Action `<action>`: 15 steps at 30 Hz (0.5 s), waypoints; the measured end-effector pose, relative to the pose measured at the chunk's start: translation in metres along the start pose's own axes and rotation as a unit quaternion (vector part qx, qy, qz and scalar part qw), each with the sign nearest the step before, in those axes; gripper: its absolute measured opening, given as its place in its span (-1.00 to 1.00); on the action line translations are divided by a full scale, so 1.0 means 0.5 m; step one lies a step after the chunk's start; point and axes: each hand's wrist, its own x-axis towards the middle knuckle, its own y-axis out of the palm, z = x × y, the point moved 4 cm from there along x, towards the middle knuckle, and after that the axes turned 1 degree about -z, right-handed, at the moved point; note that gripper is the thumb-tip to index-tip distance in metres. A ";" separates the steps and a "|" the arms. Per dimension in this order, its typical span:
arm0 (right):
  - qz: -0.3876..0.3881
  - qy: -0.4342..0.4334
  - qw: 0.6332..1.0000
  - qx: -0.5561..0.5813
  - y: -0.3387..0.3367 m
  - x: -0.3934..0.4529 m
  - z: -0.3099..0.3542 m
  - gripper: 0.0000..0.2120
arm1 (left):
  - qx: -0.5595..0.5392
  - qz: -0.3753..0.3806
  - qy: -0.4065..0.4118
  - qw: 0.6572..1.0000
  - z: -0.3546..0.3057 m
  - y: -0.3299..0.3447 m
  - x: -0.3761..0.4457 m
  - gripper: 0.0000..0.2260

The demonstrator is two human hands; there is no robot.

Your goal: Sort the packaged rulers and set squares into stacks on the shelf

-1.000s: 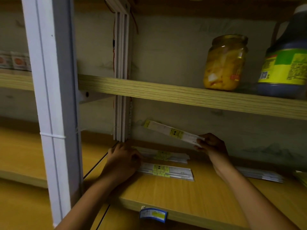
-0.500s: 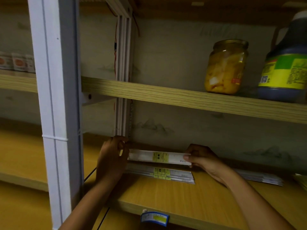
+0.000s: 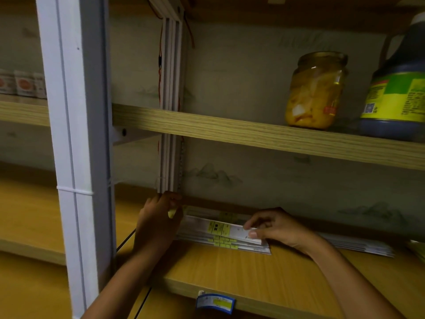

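A stack of packaged rulers [image 3: 224, 244] in white wrappers with yellow labels lies on the wooden shelf [image 3: 241, 275], near its back left corner. The top packaged ruler [image 3: 218, 227] rests on the stack. My right hand [image 3: 273, 226] pinches its right end between thumb and fingers. My left hand [image 3: 158, 219] is at the stack's left end, fingers curled against the packages; the grip itself is hidden. A second pile of packaged rulers [image 3: 358, 245] lies flat further right on the same shelf.
A white upright post [image 3: 76, 146] stands at the left front, and a back post [image 3: 171, 107] rises behind my left hand. The upper shelf [image 3: 253, 132] holds a glass jar [image 3: 315, 90] and a dark jug [image 3: 395, 88]. A blue price tag [image 3: 215, 302] clips to the shelf front.
My right hand brought the packaged ruler down from the air onto the stack. My left hand rose from the shelf to steady the stack's left end.
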 end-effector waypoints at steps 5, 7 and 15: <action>0.025 -0.008 0.998 -0.049 0.007 -0.003 0.001 -0.84 | 0.004 0.016 0.001 1.000 0.008 0.006 0.001 -0.80; 0.041 -0.017 0.998 -0.050 0.009 -0.004 0.005 -0.84 | -0.001 0.018 -0.002 1.000 0.007 0.006 0.000 -0.80; -0.002 -0.022 0.998 -0.067 -0.009 0.006 -0.002 -0.85 | -0.017 0.086 0.000 0.996 0.002 0.031 0.022 -0.84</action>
